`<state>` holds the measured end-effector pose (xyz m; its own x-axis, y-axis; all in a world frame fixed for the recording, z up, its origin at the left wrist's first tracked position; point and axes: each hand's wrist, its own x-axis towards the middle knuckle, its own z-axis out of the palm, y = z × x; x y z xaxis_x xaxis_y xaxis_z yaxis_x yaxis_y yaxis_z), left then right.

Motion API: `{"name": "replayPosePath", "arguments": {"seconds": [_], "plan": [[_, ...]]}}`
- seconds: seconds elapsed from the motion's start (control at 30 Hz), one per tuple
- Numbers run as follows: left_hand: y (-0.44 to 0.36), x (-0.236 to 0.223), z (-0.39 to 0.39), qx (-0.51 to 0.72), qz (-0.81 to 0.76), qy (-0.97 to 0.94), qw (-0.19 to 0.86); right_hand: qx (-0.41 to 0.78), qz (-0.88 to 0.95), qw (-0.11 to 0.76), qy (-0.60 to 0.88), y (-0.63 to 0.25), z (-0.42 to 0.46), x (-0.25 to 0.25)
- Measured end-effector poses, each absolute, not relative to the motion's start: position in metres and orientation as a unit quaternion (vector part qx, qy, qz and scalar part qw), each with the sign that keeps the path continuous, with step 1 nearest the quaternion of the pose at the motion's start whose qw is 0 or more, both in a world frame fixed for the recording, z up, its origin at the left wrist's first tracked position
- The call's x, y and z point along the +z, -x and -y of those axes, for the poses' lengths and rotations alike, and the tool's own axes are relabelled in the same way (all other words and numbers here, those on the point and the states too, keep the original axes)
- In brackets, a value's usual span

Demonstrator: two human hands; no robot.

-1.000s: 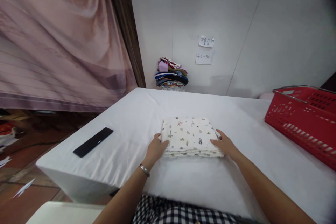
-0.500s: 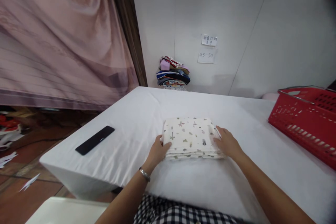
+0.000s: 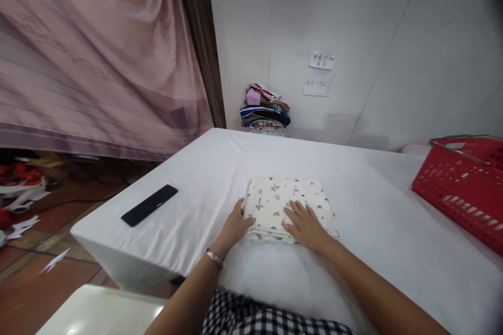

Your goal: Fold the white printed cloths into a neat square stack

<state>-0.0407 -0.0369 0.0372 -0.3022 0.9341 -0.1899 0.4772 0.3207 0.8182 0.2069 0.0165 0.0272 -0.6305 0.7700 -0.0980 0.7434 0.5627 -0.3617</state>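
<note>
A white folded cloth (image 3: 271,207) with small printed starfish and leaf shapes lies as a flat rectangle on the white-covered table (image 3: 196,183). At its near left corner, my left hand (image 3: 234,225) holds the edge, thumb on top and the other fingers along the side, partly hidden. My right hand (image 3: 308,227) rests flat on the cloth's top, right of the middle, its fingers spread. Layered folds show along the near edge of the cloth.
A black phone-like slab (image 3: 149,205) lies at the table's left. On the right stands a red plastic basket (image 3: 456,183). Folded fabrics (image 3: 265,110) are stacked beyond the far edge by the wall. A pink curtain (image 3: 98,52) hangs at left; a pale stool-like surface (image 3: 102,311) is below.
My right hand has moved from the cloth's right edge leftward onto its top and flattened out. My left hand stays at the left edge. The view has shifted slightly left.
</note>
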Motion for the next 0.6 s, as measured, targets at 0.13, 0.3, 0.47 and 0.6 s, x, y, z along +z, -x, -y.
{"name": "replayPosePath", "arguments": {"seconds": [0.13, 0.3, 0.47, 0.6], "plan": [[0.044, 0.037, 0.035, 0.320, -0.731, -0.467, 0.381, 0.221, 0.869, 0.031, 0.442, -0.202, -0.021, 0.047], [0.045, 0.036, 0.032, 0.319, -0.746, -0.447, 0.376, 0.156, 0.879, 0.060, 0.446, -0.189, -0.046, 0.056], [0.044, 0.029, 0.032, 0.309, -0.746, -0.487, 0.333, 0.131, 0.887, 0.026, 0.443, -0.186, -0.063, 0.033], [0.045, 0.028, 0.031, 0.312, -0.747, -0.480, 0.336, 0.171, 0.879, 0.030, 0.443, -0.189, -0.066, 0.036]]}}
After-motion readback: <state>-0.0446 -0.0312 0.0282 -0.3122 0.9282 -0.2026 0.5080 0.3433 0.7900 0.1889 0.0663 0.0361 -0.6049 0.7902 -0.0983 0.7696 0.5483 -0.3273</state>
